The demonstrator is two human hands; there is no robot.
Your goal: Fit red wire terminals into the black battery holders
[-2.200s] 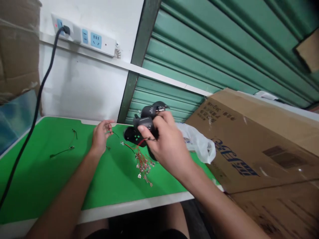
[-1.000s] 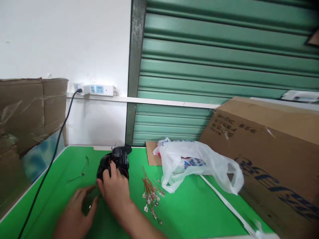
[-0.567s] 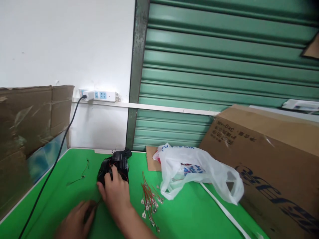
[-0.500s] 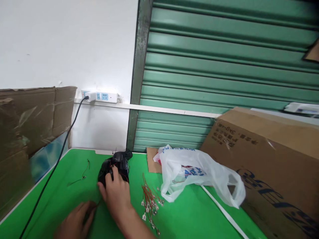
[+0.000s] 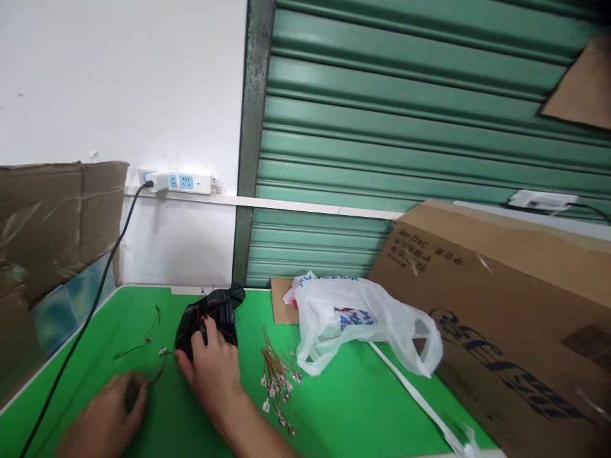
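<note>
My right hand grips a black plastic device with thin red wires on it. Its thumb presses the near left side and its fingers reach over the top. Lower left, my left hand is closed, somewhat blurred, with a thin wire running out of its fingertips. A small metallic piece lies by that wire's far end, close to the device. Right of my right hand lies a bunch of red wires with small metal ends. Another loose wire rests left of the device.
A white plastic bag lies on the green tabletop, beside a big cardboard box. Brown cardboard stands at the left. A black cable hangs from the power strip on the wall.
My left hand has moved left, away from the device, drawing the wire with it; the small metallic piece now shows. My right hand stays on the device. The view has shifted slightly right.
</note>
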